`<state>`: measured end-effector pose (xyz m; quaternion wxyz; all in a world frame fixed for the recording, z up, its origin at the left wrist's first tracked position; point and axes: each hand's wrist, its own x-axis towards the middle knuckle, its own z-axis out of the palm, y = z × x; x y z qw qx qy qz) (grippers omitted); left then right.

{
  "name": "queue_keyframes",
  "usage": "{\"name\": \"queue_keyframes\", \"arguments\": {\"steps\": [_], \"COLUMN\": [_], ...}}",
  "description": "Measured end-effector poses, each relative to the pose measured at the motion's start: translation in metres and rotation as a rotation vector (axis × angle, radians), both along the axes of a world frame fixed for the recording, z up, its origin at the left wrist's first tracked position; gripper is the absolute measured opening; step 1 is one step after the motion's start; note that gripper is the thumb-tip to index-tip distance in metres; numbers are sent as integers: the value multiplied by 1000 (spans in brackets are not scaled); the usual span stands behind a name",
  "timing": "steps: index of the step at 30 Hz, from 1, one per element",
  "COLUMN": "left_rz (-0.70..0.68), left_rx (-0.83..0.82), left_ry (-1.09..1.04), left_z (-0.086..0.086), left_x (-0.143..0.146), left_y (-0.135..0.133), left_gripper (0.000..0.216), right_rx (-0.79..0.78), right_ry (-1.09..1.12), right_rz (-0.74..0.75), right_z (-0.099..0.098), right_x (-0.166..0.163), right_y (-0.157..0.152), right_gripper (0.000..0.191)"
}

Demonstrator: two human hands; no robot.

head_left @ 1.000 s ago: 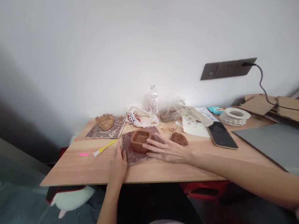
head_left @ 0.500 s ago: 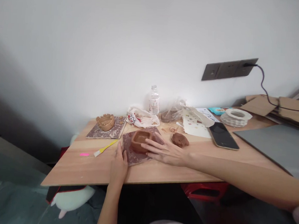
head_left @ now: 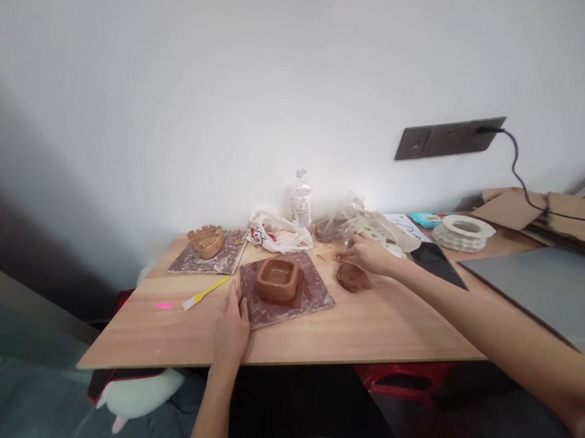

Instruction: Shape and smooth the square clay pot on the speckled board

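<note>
A square, brown clay bowl (head_left: pixel 277 281) with rounded corners stands on a dark, clay-smeared board (head_left: pixel 317 291). My left hand (head_left: pixel 235 318) rests at the board's left edge, fingers stretched out and touching it. Beyond the bowl to the right, my right hand (head_left: pixel 367 252) reaches down with its fingertips pinched together over a small light-brown coil-like piece (head_left: pixel 338 256). The fingers partly hide that piece, and whether it is gripped is unclear. Just below this hand sits a lump of brown clay (head_left: pixel 352 277).
A yellow-handled brush (head_left: pixel 206 293) and a pink strip (head_left: pixel 164 305) lie at left. Behind them a second clay bowl (head_left: pixel 207 241) sits on another board. A bottle (head_left: pixel 302 198), plastic bags (head_left: pixel 280 233), a phone (head_left: pixel 438 262), a white ridged ring (head_left: pixel 463 233) and a laptop-like grey slab (head_left: pixel 533 282) surround the work.
My right hand has left the bowl's right side and moved away and to the right, its spread fingers now pinched at the small coil-like piece. My left hand stays put.
</note>
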<state>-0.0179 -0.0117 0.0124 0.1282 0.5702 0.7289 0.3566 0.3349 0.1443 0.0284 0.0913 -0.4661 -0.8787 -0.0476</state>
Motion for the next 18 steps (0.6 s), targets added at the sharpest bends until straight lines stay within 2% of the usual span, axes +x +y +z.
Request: {"name": "queue_keyframes", "arguments": {"steps": [4,10,18], "left_rz": [-20,-29,-5], "left_rx": [49,48,123], "left_ry": [-35,-73,-90], "left_z": [-3,-4,-2], "left_x": [-2,-3,-2], "left_y": [2,1,-4], "left_gripper": [56,56,55], "right_rx": [-45,-75,-105], "right_ry": [-55,-95,0], "right_rz": [-4,20,-27], "right_z": [-3,4,10], "right_x": [-3,-6,-18], "right_y": [2,-2,-4], "right_gripper": [25,24,26]}}
